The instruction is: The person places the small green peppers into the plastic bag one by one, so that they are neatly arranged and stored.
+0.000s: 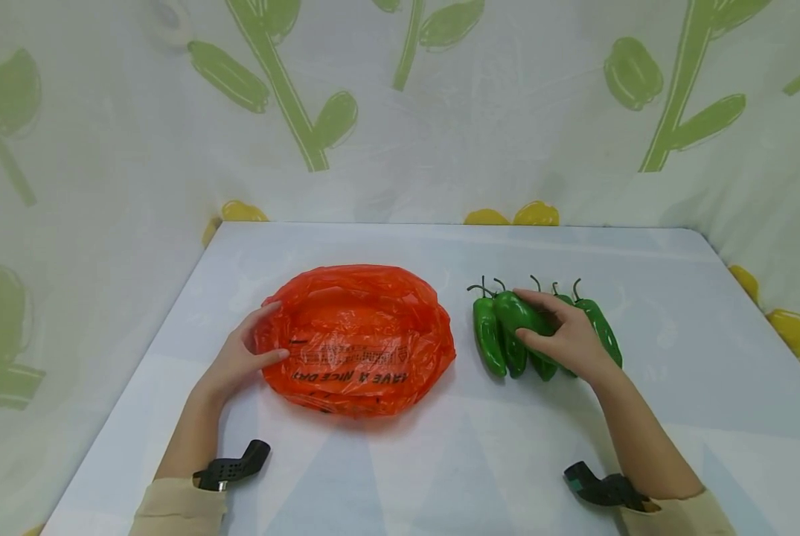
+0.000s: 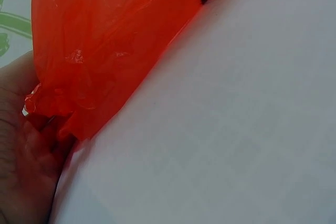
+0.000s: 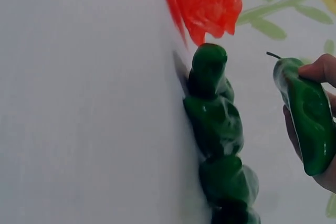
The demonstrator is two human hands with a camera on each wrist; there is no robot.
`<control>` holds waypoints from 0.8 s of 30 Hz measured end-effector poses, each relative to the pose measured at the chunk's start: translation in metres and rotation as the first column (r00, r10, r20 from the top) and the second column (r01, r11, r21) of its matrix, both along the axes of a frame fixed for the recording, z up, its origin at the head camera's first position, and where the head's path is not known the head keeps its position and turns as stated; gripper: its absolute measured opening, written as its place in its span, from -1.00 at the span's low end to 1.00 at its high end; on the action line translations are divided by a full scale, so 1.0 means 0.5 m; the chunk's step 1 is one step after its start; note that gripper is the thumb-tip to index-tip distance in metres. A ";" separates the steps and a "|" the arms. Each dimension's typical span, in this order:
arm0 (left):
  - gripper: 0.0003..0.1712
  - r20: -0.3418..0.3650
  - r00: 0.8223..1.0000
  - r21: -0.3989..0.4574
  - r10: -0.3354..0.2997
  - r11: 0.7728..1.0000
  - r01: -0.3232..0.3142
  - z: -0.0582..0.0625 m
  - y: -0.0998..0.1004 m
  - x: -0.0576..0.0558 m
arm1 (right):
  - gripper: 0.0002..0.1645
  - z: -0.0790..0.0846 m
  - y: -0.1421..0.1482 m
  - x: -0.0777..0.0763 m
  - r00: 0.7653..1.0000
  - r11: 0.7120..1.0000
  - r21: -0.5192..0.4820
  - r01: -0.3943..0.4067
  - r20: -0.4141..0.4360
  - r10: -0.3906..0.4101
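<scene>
A red plastic bag [image 1: 356, 339], its mouth spread wide, sits on the table left of centre with dark printing across it. My left hand [image 1: 242, 357] holds the bag's left side, and in the left wrist view the crumpled film [image 2: 58, 103] runs in between thumb and fingers. With my right hand [image 1: 570, 339] I grip a green pepper [image 3: 310, 119] between thumb and fingers, raised over the others. Several more glossy green peppers [image 1: 488, 335] lie side by side beneath it, stems pointing away from me; the hand partly covers them in the head view.
The white table [image 1: 400, 484] bears faint pale-blue shapes. Behind it hangs a pale cloth [image 1: 507, 134] printed with green plants and yellow shapes. Each wrist wears a black camera mount [image 1: 232, 467].
</scene>
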State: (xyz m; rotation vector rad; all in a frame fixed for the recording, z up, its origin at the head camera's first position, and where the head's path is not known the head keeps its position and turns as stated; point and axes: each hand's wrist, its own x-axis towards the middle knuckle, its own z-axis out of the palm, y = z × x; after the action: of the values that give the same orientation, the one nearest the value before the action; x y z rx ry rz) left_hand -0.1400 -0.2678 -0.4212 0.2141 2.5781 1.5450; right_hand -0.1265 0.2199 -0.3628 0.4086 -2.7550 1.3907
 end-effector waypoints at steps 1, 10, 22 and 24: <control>-0.05 -0.002 1.000 0.000 -0.001 1.000 0.001 0.000 0.000 0.000 | -0.35 0.002 -0.004 -0.001 1.000 1.000 -0.003 -0.006 0.002 0.006; -0.06 -0.011 1.000 -0.003 -0.001 1.000 0.001 -0.001 -0.001 0.001 | -0.34 0.019 -0.049 -0.007 0.997 0.997 -0.021 -0.073 0.008 0.074; -0.02 -0.010 1.000 -0.018 0.000 1.000 -0.001 -0.001 0.003 -0.001 | -0.33 0.030 -0.102 -0.007 0.988 0.986 -0.063 -0.156 -0.022 0.155; -0.02 -0.002 1.000 -0.023 0.005 1.000 -0.005 0.000 0.004 0.000 | -0.34 0.032 -0.115 -0.007 0.986 0.984 -0.068 -0.167 -0.025 0.165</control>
State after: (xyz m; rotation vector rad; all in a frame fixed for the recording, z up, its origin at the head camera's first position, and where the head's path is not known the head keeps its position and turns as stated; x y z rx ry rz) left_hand -0.1398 -0.2657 -0.4210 0.2073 2.5985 1.5166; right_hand -0.1298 0.1625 -0.3466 0.6580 -2.7016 1.5045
